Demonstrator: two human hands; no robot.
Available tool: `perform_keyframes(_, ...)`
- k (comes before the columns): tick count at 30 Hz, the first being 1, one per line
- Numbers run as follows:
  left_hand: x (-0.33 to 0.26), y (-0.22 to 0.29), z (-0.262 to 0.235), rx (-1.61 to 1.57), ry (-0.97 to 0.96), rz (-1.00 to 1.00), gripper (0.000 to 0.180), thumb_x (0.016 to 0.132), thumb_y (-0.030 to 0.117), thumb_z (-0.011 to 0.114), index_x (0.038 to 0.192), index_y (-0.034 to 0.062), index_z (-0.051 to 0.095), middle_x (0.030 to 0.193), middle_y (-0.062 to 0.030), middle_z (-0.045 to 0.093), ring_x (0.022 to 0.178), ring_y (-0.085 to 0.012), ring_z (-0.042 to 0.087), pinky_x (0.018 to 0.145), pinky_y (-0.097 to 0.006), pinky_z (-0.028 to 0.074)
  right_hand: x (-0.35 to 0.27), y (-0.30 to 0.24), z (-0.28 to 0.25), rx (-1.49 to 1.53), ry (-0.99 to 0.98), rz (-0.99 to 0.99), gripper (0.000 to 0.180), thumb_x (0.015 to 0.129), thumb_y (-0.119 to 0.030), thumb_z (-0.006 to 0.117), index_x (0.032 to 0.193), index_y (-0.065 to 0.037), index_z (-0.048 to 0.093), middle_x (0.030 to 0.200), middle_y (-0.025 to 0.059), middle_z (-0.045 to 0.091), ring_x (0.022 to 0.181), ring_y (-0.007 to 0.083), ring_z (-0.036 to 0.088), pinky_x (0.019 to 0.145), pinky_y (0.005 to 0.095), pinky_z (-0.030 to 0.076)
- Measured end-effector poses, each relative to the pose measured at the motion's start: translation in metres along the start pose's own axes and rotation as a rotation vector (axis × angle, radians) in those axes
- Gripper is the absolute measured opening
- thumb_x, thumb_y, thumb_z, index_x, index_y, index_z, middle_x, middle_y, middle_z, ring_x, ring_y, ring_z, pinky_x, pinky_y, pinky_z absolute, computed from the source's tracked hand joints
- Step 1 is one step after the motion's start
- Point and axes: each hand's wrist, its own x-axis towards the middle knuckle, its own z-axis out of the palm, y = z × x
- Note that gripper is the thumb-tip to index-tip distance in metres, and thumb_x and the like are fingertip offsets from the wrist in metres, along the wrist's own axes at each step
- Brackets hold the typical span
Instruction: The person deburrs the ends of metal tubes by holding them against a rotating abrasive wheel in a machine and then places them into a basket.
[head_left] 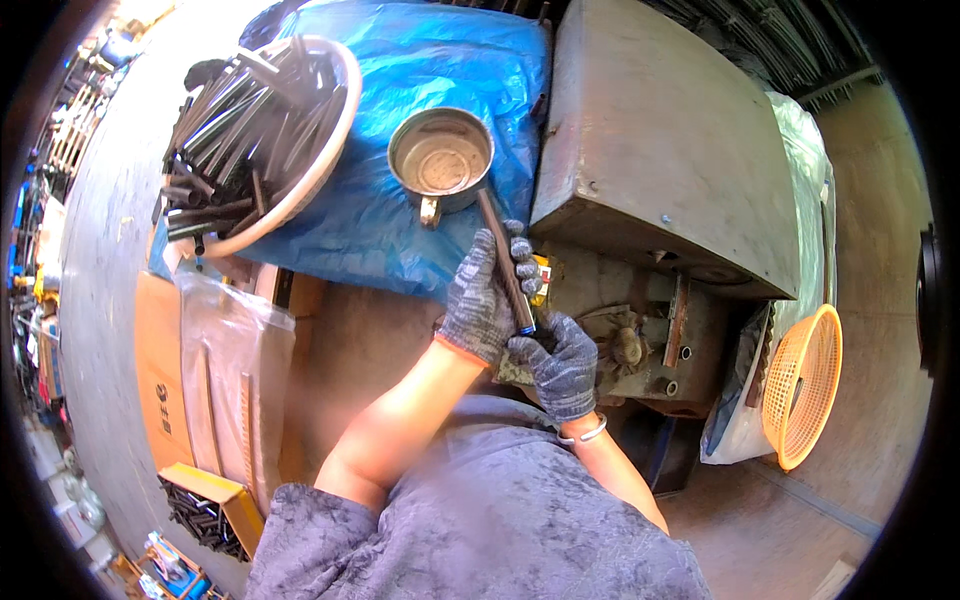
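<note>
Grey mottled shirt (470, 510) cloth fills the bottom of the head view, and two bare forearms reach up from it to hands in grey knitted gloves. On the left hand (470, 305), the fingers (525, 268) are curled closed around a dark tube (503, 245), which slants from the mug down to a blue tip. Just beside that tip is the right hand (563, 370), its fingers partly bent; I cannot tell whether they grip or touch the tube. A pale bracelet (592, 432) circles the right wrist.

Past the tube's upper end, the metal mug (405, 175) stands on a blue sheet (350, 235), its handle turned toward the person; whether tube and mug touch is unclear. Left of it, a white basket (345, 125) is heaped with dark tubes (250, 125). Lower left, a carton (240, 510) holds short dark pieces (205, 520), near a clear plastic bag (235, 360).

To the right, a big metal box (660, 140) overhangs a grimy metal surface bearing a round fitting (628, 347) and a brownish strip (677, 320). Farther right, an orange basket (803, 390) sits tilted.
</note>
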Motion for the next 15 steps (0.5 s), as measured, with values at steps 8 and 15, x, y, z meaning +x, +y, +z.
perform_keyframes(8, -0.007, -0.014, 0.044, 0.412, 0.058, 0.151, 0.023, 0.096, 0.028, 0.055, 0.112, 0.0114, 0.054, 0.09, -0.003, 0.057, 0.08, -0.0168, 0.054, 0.072, -0.033, 0.048, -0.005, 0.017, -0.039, 0.458, -0.083, 0.205, 0.023, 0.086, -0.013, 0.071, 0.105, -0.002, 0.064, 0.09, 0.0024, 0.066, 0.079, 0.0091, 0.059, 0.071, 0.026, 0.05)
perform_keyframes(15, 0.001, -0.047, 0.089, 2.247, -1.114, 0.604, 0.026, 0.071, 0.012, 0.068, 0.096, 0.0085, 0.066, 0.088, -0.0092, 0.065, 0.081, -0.025, 0.061, 0.075, -0.038, 0.049, -0.049, 0.046, -0.101, 0.428, 0.177, -0.057, 0.046, 0.083, -0.017, 0.075, 0.119, -0.007, 0.049, 0.099, -0.0002, 0.058, 0.092, 0.0095, 0.053, 0.082, 0.0278, 0.048)
